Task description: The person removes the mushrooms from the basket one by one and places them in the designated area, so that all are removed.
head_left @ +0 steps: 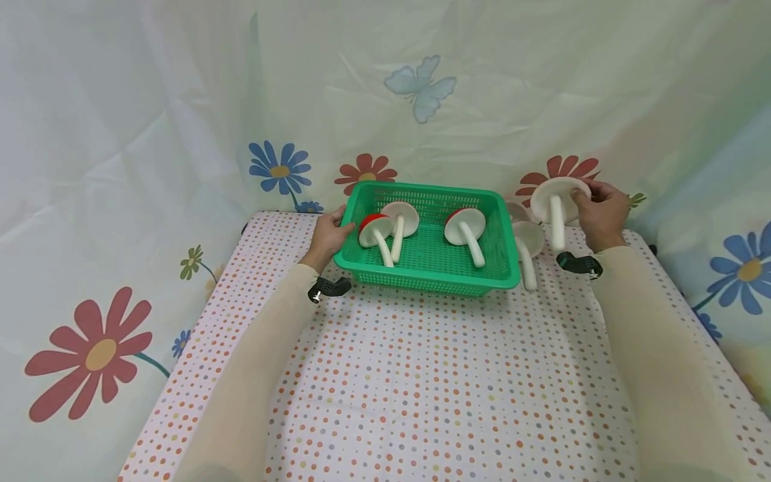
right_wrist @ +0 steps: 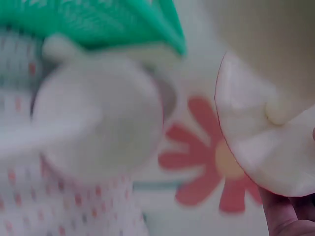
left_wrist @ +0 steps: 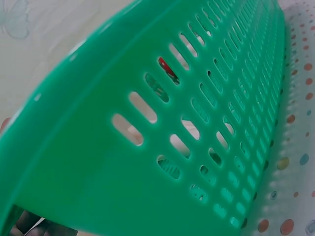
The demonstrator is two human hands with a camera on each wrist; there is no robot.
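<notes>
A green plastic basket [head_left: 421,276] stands on the table's far part, and my left hand [head_left: 328,235] grips its left end by the rim. Inside it, two toy mushrooms with red caps and white stems lean at the left, one [head_left: 375,231] in front of the other [head_left: 400,215]. A third mushroom [head_left: 466,225] lies in the right half. Right of the basket, my right hand [head_left: 604,211] pinches another mushroom [head_left: 557,224] by its cap edge, stem hanging down, above the table. The right wrist view shows this cap's white underside [right_wrist: 246,137].
Against the basket's right side lies a mushroom [head_left: 528,239], with a further one [head_left: 517,212] partly hidden behind it. A dotted cloth [head_left: 397,375] covers the table. A flowered curtain [head_left: 325,80] hangs close behind and along both sides.
</notes>
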